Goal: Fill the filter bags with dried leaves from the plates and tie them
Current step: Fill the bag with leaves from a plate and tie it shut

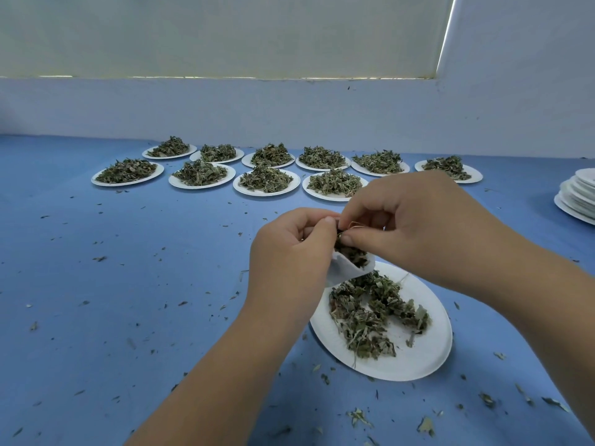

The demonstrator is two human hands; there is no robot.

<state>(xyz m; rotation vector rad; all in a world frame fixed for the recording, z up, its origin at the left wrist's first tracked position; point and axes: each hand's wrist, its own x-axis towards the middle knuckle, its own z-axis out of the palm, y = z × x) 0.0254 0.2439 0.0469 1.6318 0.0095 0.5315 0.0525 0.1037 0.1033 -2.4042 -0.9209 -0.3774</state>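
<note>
My left hand (289, 252) holds a white filter bag (343, 268) at its mouth, just above a white paper plate (418, 358). Dried green leaves fill the bag. My right hand (409, 226) pinches dried leaves and a thin tan string at the bag's mouth, fingertips meeting those of the left hand. On the plate under the bag lies a loose pile of dried leaves (370, 317). Most of the bag is hidden behind my left hand.
Two rows of several paper plates heaped with dried leaves (265, 180) stand at the back of the blue table (128, 284). A stack of bare paper plates (578, 194) sits at the right edge. Leaf crumbs lie scattered over the cloth. A white wall rises behind.
</note>
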